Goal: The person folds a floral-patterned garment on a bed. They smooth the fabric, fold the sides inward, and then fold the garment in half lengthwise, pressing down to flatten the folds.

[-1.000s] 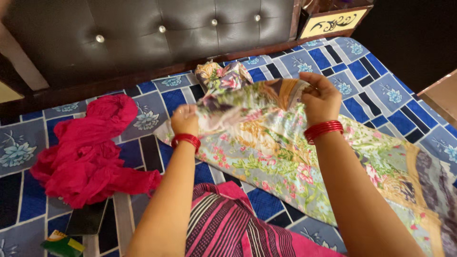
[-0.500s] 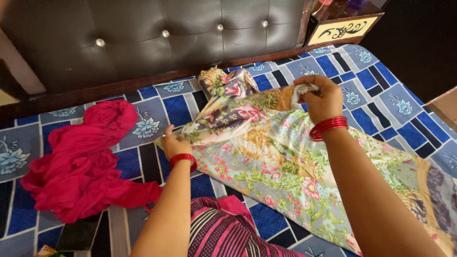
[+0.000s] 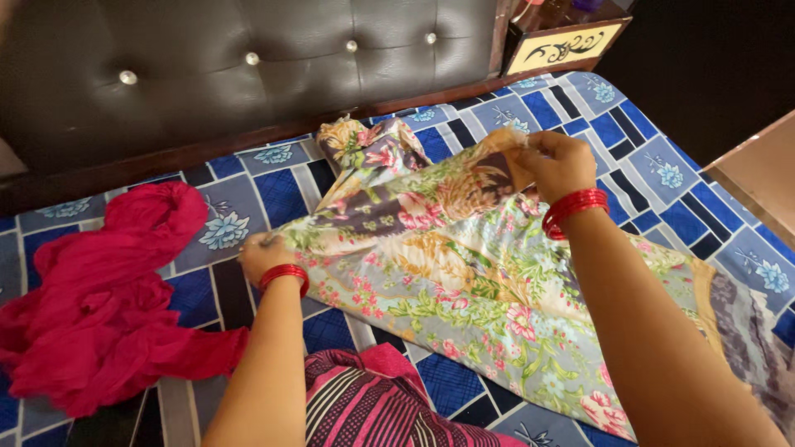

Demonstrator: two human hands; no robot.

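A floral printed cloth (image 3: 464, 281) in grey, green and pink lies spread over the bed. My left hand (image 3: 261, 255), with red bangles at the wrist, pinches its left edge low against the bedsheet. My right hand (image 3: 553, 163), also with red bangles, grips the far edge of the cloth and holds it lifted a little. A bunched end of the same floral cloth (image 3: 364, 145) lies near the headboard.
A crumpled red-pink cloth (image 3: 99, 298) lies at the left on the blue checked bedsheet (image 3: 638, 157). A pink and black striped cloth (image 3: 373, 406) sits near me. A dark tufted headboard (image 3: 248, 74) runs along the back; a wooden box (image 3: 563, 41) stands at the far right corner.
My left hand has moved left and down onto the bed, pulling the cloth's edge out flat. My right hand keeps its grip near the same spot. The view has shifted slightly.
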